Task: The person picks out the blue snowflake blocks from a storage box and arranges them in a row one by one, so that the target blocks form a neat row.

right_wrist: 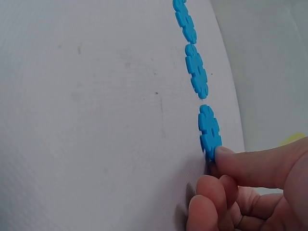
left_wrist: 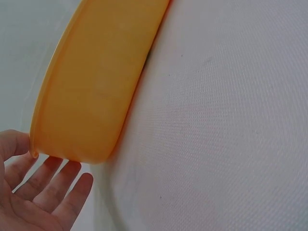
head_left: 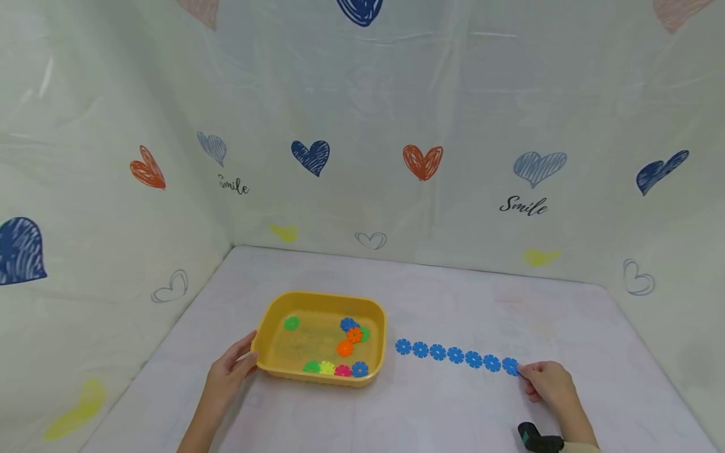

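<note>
A yellow plastic tray [head_left: 317, 382] stands on the table, holding several flower-shaped discs in green, blue, orange, yellow and pink. My left hand [head_left: 228, 371] pinches its left end, thumb at the rim and fingers [left_wrist: 57, 180] against the outside of the wall. To the right of the tray, several blue flower-shaped discs [head_left: 455, 355] lie flat in a row that slants slightly toward me. At the row's right end my right hand [head_left: 549, 385] pinches the last blue disc [right_wrist: 210, 130] by its edge between thumb and finger. A narrow gap parts this disc from its neighbour [right_wrist: 196, 72].
The white table [head_left: 442, 415] meets a pale curtain [head_left: 476, 94] printed with hearts along its back and left sides. A black device [head_left: 538, 438] sits at the right wrist, near the table's front.
</note>
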The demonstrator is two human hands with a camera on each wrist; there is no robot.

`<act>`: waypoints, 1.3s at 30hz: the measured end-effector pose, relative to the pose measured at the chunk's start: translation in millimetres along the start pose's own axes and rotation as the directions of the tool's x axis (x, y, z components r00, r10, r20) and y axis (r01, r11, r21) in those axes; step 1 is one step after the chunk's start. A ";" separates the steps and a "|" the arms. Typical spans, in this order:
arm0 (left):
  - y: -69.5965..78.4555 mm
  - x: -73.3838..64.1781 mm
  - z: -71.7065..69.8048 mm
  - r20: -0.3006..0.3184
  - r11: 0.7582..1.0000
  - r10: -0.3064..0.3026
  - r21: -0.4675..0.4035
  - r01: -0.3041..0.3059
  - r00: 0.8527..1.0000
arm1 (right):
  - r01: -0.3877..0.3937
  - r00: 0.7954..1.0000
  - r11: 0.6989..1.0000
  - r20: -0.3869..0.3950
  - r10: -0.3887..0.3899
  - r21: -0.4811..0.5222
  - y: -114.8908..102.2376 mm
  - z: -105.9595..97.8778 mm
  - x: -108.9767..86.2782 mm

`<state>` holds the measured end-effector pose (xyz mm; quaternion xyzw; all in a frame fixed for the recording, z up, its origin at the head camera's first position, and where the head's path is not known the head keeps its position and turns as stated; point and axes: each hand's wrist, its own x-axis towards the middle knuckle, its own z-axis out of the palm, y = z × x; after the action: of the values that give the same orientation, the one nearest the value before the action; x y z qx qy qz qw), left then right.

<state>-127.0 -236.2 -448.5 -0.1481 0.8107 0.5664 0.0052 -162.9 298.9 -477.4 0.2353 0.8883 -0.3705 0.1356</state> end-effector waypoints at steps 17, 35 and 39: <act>-1.8 0.8 -1.1 0.005 0.999 -0.033 0.010 0.033 0.999 | 0.035 0.998 0.999 0.045 -0.034 -0.024 -4.4 -1.4 0.8; 2.4 0.1 -1.5 0.011 1.000 -0.005 -0.027 0.005 1.000 | 0.000 0.999 1.000 0.040 0.001 -0.022 -1.1 -1.5 5.7; 1.5 0.0 -0.9 0.011 0.999 -0.015 -0.030 0.015 1.000 | 0.008 0.999 1.000 0.052 -0.008 0.002 0.2 -2.3 6.2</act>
<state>-127.3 -236.5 -446.8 -0.1511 0.8008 0.5795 0.0117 -168.3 302.6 -478.5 0.2221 0.8850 -0.3779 0.1566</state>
